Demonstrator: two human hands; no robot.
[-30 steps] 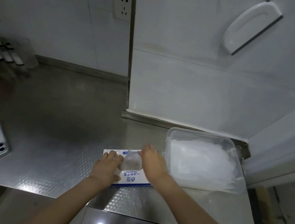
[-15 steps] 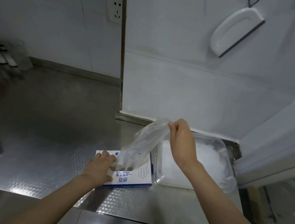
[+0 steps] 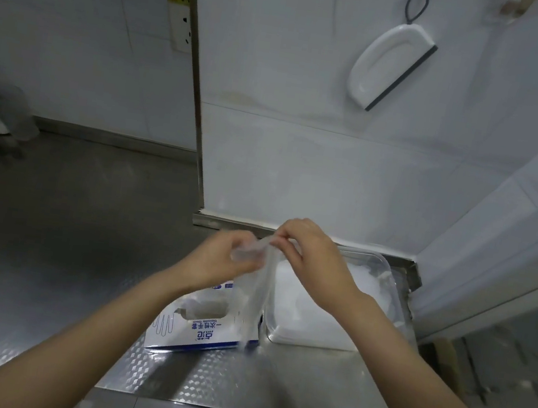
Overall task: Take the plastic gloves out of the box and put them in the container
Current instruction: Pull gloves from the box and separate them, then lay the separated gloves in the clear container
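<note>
Head view: left hand and right hand pinched one glove, box below them; container under the right already held many.

One plastic glove: thin, translucent, hanging limp above the box, its top pinched by left hand and right hand. Box: white-and-blue card, flat near the front edge of the bench, oval top opening showing. Container: clear, rectangular, just right of the box by the rear edge, holding a white heap of gloves.
</note>
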